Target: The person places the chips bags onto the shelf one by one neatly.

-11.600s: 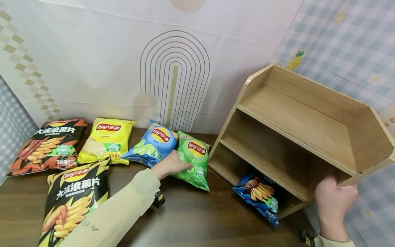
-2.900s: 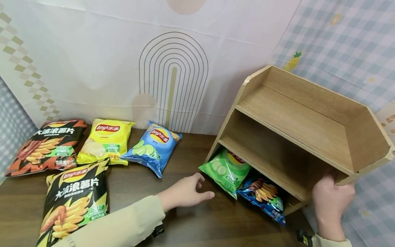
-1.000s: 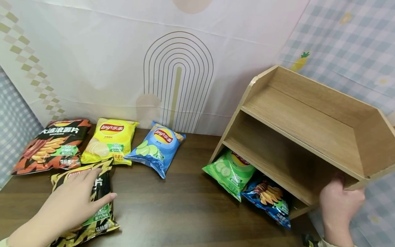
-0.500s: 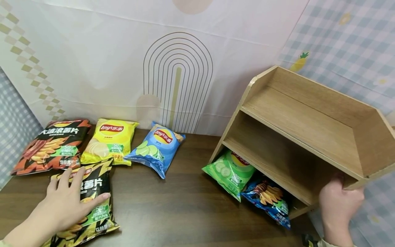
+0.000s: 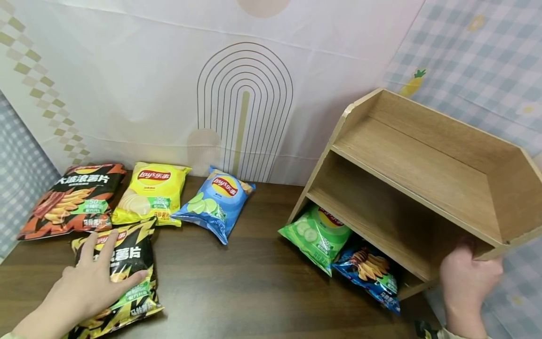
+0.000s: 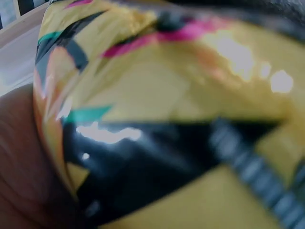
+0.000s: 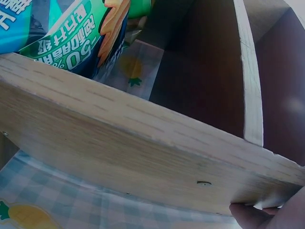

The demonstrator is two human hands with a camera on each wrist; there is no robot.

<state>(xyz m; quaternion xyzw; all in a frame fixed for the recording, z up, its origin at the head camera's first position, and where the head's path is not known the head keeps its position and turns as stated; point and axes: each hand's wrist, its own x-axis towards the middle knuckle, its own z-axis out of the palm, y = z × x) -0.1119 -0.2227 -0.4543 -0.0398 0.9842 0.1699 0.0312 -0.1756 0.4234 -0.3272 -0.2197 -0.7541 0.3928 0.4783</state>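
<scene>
My left hand [image 5: 84, 282] lies over a black and yellow bag of chips [image 5: 137, 294] at the front left of the table, its fingers and thumb spread across the front. The left wrist view has that bag's shiny yellow and black foil [image 6: 167, 95] up close against the hand. At the right, my right hand [image 5: 470, 282] grips the side panel of a small wooden shelf [image 5: 423, 165]; its fingertips [image 7: 250, 214] show at the panel's outer face. On the bottom level of the shelf lie a green chip bag [image 5: 315, 238] and a dark blue one [image 5: 368, 275], both sticking out at the front.
Along the back of the table [image 5: 237, 292] lie a red and black chip bag [image 5: 72, 202], a yellow bag [image 5: 150, 195] and a light blue bag [image 5: 216, 202]. A cloth backdrop [image 5: 139, 84] stands behind, with checked cloth on both sides.
Earlier, the green bag went from beside the light blue bag to the shelf's bottom level. My left hand then moved left onto the black and yellow bag. The right hand stayed on the shelf.
</scene>
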